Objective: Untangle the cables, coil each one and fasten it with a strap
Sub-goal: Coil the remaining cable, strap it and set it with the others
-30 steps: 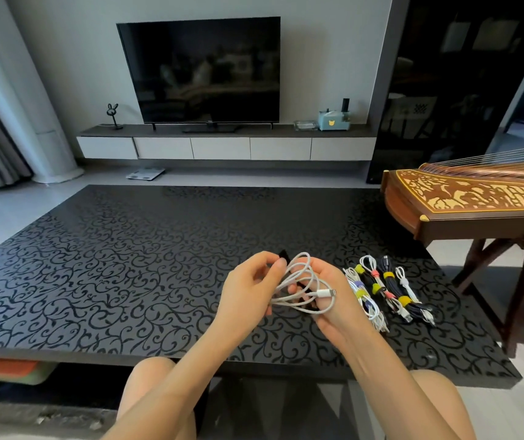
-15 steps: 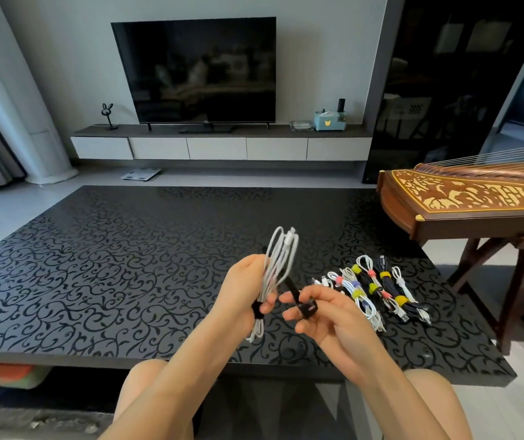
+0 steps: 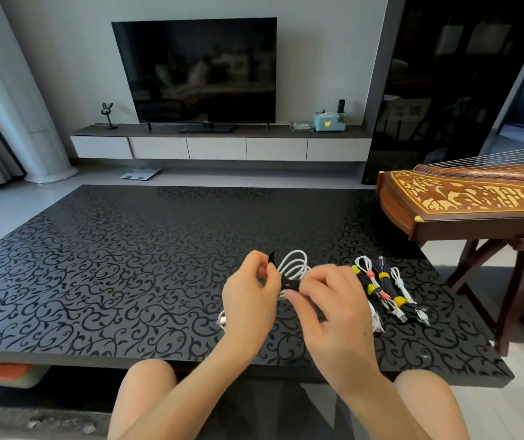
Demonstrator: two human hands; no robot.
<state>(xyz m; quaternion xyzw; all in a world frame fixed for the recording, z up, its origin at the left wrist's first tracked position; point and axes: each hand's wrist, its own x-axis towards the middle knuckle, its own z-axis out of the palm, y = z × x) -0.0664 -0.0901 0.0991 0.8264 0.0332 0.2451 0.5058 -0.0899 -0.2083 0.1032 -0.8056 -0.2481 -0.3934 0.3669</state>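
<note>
A coiled white cable (image 3: 294, 268) is held above the black patterned table (image 3: 111, 265), its loops pointing away from me. A black strap (image 3: 287, 284) runs across the coil's middle. My left hand (image 3: 249, 300) grips the coil and pinches the strap's free end near the thumb. My right hand (image 3: 330, 300) pinches the other part of the strap against the coil. One white plug (image 3: 222, 320) hangs below my left hand. Several coiled cables (image 3: 384, 290), white and dark, lie strapped in yellow and pink bands to the right of my hands.
A wooden zither (image 3: 463, 204) on a stand sits close to the table's right edge. Beyond the table stand a TV (image 3: 195, 69) and a low cabinet (image 3: 219, 147). My knees are under the near table edge.
The coil went from flat in both hands to upright in my left hand. The black strap now crosses the coil's middle, with both hands pinching it.
</note>
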